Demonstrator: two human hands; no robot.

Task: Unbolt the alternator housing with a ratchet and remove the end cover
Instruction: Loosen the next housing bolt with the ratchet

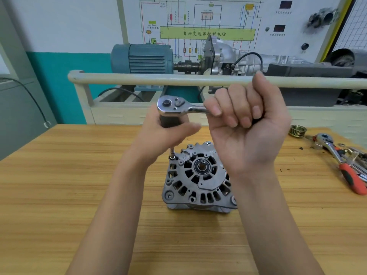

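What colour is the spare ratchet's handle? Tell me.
Orange-red with black, on the spare ratchet; head view.

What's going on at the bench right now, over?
Left hand grips extension under ratchet head; right hand grips its handle. Socket on alternator bolt, cover still on. Nothing in the way.

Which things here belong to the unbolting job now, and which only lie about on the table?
In use:
- alternator
- ratchet, gripped by the right hand
- extension, steadied by the left hand on a housing bolt

Lying about:
- brass pulley
- second ratchet, red handle
- small parts beside it
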